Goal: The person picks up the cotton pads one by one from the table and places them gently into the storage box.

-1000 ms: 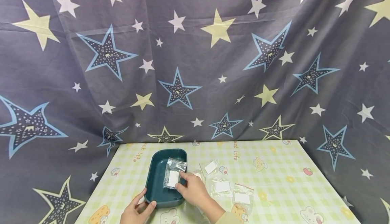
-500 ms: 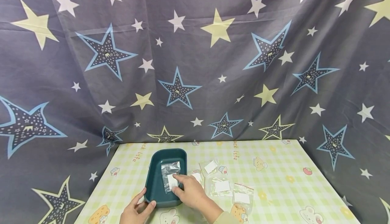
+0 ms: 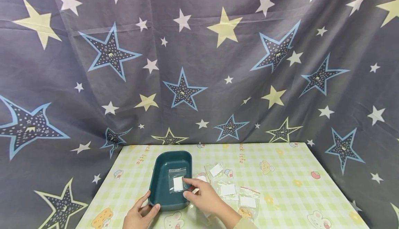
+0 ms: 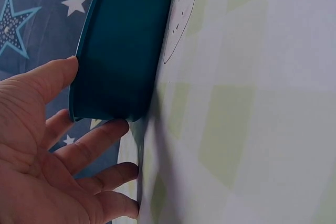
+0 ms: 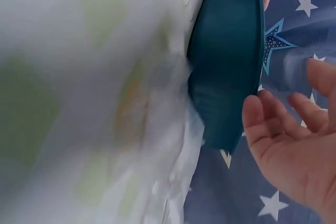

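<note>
A dark teal rectangular tray (image 3: 160, 196) stands on the checked tablecloth, left of the middle. My left hand (image 3: 140, 213) holds its near left corner; in the left wrist view the thumb (image 4: 60, 74) lies at the rim and fingers bend about the corner. Inside the tray lies a small clear zip bag (image 3: 178, 181) with a white piece in it. Just right of that bag, my right hand (image 3: 204, 196) is over the tray's right rim, index finger and thumb apart. The right wrist view shows its fingers at the rim, holding nothing; the bag is hidden there.
Right of the tray lie several similar clear bags with white pieces: one at the back (image 3: 216, 169), one in the middle (image 3: 227, 190), one with a red strip (image 3: 248, 202). Another is partly covered by the right hand. A star-patterned curtain (image 3: 199, 83) hangs behind the table.
The bag by my right hand has shifted and turned inside the tray and now lies flatter. My right hand has drawn back to the right from it. The left hand stays at the tray's corner.
</note>
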### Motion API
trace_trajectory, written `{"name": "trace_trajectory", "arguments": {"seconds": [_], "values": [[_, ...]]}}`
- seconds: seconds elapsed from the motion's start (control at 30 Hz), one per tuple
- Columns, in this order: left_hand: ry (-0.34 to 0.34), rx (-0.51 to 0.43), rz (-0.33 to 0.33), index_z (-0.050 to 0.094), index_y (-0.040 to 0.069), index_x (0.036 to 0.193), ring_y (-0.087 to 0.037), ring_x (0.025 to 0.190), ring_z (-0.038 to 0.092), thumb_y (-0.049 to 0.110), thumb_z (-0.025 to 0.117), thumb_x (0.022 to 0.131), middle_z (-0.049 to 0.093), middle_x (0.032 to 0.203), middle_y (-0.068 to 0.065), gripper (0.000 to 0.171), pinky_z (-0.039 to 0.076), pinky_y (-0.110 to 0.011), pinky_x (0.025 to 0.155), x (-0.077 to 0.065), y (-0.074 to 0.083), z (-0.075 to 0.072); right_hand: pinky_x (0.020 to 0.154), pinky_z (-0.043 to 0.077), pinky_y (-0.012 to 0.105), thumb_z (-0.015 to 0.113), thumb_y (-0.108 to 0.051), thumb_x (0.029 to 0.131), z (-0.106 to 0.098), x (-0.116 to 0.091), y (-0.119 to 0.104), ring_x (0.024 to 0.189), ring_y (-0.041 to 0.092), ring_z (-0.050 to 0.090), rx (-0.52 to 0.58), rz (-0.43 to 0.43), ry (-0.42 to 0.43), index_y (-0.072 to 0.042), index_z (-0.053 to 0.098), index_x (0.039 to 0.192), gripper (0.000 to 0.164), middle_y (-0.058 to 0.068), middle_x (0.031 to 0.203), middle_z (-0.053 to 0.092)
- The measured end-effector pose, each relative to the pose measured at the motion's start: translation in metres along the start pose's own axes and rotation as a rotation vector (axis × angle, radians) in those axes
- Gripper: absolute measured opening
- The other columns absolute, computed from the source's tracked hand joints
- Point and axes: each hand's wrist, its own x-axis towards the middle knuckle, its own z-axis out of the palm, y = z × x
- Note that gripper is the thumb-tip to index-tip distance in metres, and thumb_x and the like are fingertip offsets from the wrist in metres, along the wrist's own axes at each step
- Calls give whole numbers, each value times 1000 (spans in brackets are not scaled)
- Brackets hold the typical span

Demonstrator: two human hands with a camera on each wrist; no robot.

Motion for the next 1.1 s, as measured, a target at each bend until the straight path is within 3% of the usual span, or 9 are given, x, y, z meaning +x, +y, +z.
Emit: {"name": "trace_trajectory", "arguments": {"seconds": [0.17,0.43,0.67,0.87,1.1], "values": [[4,17,40,53,11,159,-44,114,76,64,84,85,78,122,-25,95,63,-56,92,-1,0,-2,82,58,21,73,-29,103,-30,-22,14,101,5,67,-50,-9,39,-10,69,143,45,14,137,72],[29,92,87,54,16,159,-41,113,77,63,81,88,80,119,-21,89,57,-63,101,-3,1,-1,75,57,20,75,-25,101,-96,-56,52,94,11,69,-212,84,148,-11,70,141,43,19,135,73],[24,97,97,52,17,160,-41,119,75,57,81,92,80,119,-19,85,52,-68,106,-3,2,-3,68,55,21,74,-22,102,-140,-68,76,88,11,69,-303,188,191,-4,68,142,44,20,128,75],[12,113,94,50,17,162,-44,122,73,58,80,92,79,122,-21,87,51,-69,107,-3,4,-5,70,56,23,72,-20,103,-154,-62,90,90,11,70,-329,238,167,-3,69,142,42,18,125,77],[6,115,86,48,17,163,-45,123,72,59,79,93,78,123,-22,88,51,-70,107,-5,5,-4,79,58,31,69,-19,105,-152,-34,95,98,16,72,-275,278,176,-9,71,141,37,18,129,76]]}}
